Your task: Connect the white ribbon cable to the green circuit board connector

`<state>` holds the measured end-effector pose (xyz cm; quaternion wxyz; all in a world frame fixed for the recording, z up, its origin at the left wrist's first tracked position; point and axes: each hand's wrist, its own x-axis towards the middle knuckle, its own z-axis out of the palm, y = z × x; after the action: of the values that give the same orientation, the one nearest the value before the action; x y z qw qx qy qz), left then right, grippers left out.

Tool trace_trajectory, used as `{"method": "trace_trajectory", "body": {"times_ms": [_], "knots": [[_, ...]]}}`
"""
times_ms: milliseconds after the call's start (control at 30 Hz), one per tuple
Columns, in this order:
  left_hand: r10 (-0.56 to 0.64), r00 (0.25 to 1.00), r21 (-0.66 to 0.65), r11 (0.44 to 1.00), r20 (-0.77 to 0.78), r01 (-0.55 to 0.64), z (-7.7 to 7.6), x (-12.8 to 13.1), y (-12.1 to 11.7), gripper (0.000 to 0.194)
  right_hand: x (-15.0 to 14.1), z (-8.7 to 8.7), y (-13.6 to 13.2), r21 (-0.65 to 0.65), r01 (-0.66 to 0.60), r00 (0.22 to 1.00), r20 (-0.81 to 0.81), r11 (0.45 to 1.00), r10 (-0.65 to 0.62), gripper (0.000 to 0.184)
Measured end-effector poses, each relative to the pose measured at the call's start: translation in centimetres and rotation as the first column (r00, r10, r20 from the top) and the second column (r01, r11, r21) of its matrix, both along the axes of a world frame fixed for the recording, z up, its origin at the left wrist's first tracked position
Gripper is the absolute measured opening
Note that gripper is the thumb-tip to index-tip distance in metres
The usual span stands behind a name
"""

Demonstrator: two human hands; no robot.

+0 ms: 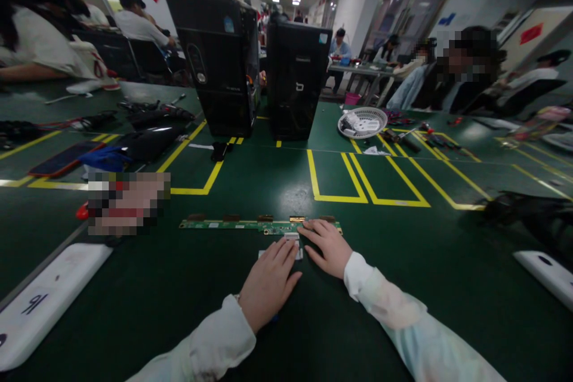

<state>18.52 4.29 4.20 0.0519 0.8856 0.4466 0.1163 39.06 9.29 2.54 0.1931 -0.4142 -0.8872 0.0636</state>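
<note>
A long, narrow green circuit board (233,224) lies across the dark green table, with several brown-gold flexible tabs along its far edge. My left hand (271,280) rests palm down just in front of it. Its outstretched fingertips touch a small white piece (292,239) at the board's near edge; my fingers partly cover that piece, so I cannot tell its kind. To the right, my right hand (329,249) lies with its fingers stretched out and apart, the fingertips on the right part of the board. Under my left wrist a bit of something blue shows.
Two black computer towers (293,83) stand at the back. A white basket (362,123) holds pale parts, with tools to its right. Yellow tape marks the table. At left lie a phone (65,159), a black-and-blue bundle and a white numbered bar (54,304). People sit around.
</note>
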Motion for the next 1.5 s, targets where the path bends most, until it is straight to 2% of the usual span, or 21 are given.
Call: {"method": "trace_trajectory", "body": {"times_ms": [433,567,700,900,1067,1233,1367,1500], "knots": [[0.033,0.998,-0.024,0.999,0.059,-0.032,0.2,0.3,0.0,0.048,-0.2,0.1,0.0,0.014,0.003,1.0,-0.015,1.0,-0.002,0.043],[-0.005,0.992,-0.087,0.996,0.127,0.017,0.2,-0.7,0.5,0.049,-0.2,0.1,0.0,0.017,0.01,1.0,-0.011,1.0,-0.01,0.041],[-0.043,0.982,-0.172,0.982,0.183,0.075,0.8,-2.1,1.3,0.046,-0.1,0.0,0.1,0.013,0.003,1.0,0.007,1.0,-0.003,0.042],[-0.067,0.969,-0.188,0.976,0.237,0.113,1.5,-3.7,2.0,0.043,0.1,-0.1,0.1,0.02,-0.004,1.0,0.012,1.0,0.003,0.042],[0.033,0.975,-0.191,0.982,0.22,0.01,0.9,-7.1,2.2,0.042,0.1,-0.2,0.2,0.021,-0.018,0.999,0.036,1.0,0.017,0.042],[0.143,0.987,-0.236,0.964,0.077,-0.121,0.4,-11.3,0.9,0.046,0.2,-0.2,0.2,0.021,-0.015,0.999,0.043,1.0,0.014,0.042],[0.194,0.981,-0.16,0.969,0.03,-0.186,-0.3,-13.5,-0.5,0.046,0.1,0.0,0.0,0.021,0.004,0.998,0.062,1.0,-0.005,0.042],[0.231,0.972,-0.09,0.97,0.031,-0.227,-1.4,-14.3,-1.1,0.047,-0.5,0.1,-0.7,0.071,-0.009,0.998,0.062,0.997,0.005,0.043]]}}
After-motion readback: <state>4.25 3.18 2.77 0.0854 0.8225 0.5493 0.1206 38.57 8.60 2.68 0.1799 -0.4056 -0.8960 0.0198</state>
